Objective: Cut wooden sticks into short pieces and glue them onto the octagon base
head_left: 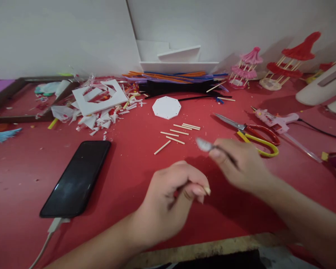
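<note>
My left hand (173, 198) is closed in a pinch above the near part of the table. The pale tip of a small wooden stick (207, 191) pokes out between its thumb and finger; the rest is hidden in the hand. Up and to the right, my right hand (238, 162) grips a small knife (204, 144), its blurred blade pointing left. Beyond both hands lie several short wooden sticks (179, 132), loosely side by side. Behind them, a white octagonal board (167, 107) with small dots near its edge rests flat on the table.
Scissors (243, 129) and a pink glue gun (277, 119) lie at right. A black phone (77, 179) on a cable is at left, near white foam scraps (100, 97). Pipe cleaners (173, 77), a pink model (245, 69) and a red model (289, 63) stand at the back.
</note>
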Motion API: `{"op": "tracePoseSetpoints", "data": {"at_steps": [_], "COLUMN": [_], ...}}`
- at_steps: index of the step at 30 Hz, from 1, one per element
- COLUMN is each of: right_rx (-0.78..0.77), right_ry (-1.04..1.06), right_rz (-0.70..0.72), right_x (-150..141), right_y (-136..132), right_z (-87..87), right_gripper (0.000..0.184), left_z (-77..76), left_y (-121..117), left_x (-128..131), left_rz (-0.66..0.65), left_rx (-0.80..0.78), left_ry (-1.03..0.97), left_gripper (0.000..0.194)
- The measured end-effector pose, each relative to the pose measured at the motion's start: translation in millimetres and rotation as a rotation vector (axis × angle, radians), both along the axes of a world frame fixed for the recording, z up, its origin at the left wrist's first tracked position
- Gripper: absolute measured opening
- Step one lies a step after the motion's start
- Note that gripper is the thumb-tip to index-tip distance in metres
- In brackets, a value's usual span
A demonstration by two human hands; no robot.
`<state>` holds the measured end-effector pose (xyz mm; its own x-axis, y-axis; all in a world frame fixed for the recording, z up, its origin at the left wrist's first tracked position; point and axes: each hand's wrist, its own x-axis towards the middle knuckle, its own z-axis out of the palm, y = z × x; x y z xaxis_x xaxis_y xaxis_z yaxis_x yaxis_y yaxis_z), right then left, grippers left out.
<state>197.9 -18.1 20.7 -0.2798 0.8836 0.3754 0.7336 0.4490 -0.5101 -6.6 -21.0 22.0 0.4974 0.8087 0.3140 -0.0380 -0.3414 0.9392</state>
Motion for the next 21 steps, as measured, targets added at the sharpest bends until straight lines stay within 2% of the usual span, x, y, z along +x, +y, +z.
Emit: {"op": "tracePoseSetpoints", "data": {"at_steps": [2,3,7,10,15,21], "right_rx": [0.071,0.104,0.099,0.044,0.014,0.014], "right_ry": [0.033,0.054,0.066,0.015,-0.031,-0.028], "right_rz": [-0.106,-0.104,0.072,0.172,0.204,0.210], "right_x": [6.3,7.3,-1.6,-10.2,-13.9,-15.3], "right_y": [4.0,4.4,-2.3,-8.8,-11.6,-12.0], "right_z": [2.6,3.9,5.7,2.6,-0.2,2.3], "right_gripper": [0.036,0.036,0.029,0.032,0.036,0.036], "left_z": [0.1,-0.8,-7.6,-10.4,-9.0,-8.2], "left_y": [-1.5,-1.2,4.2,6.8,5.3,3.7], "left_x": [-0.6,-0.6,0.6,1.6,2.3,2.9], "left_rz": [-0.022,0.004,0.109,0.143,0.157,0.160], "left_rx": [-0.025,-0.048,-0.127,-0.135,-0.110,-0.108], "left_ry": [0.004,0.011,-0.009,0.004,0.038,0.037], "left_gripper": [0.016,0.015,0.012,0.017,0.034,0.032]}}
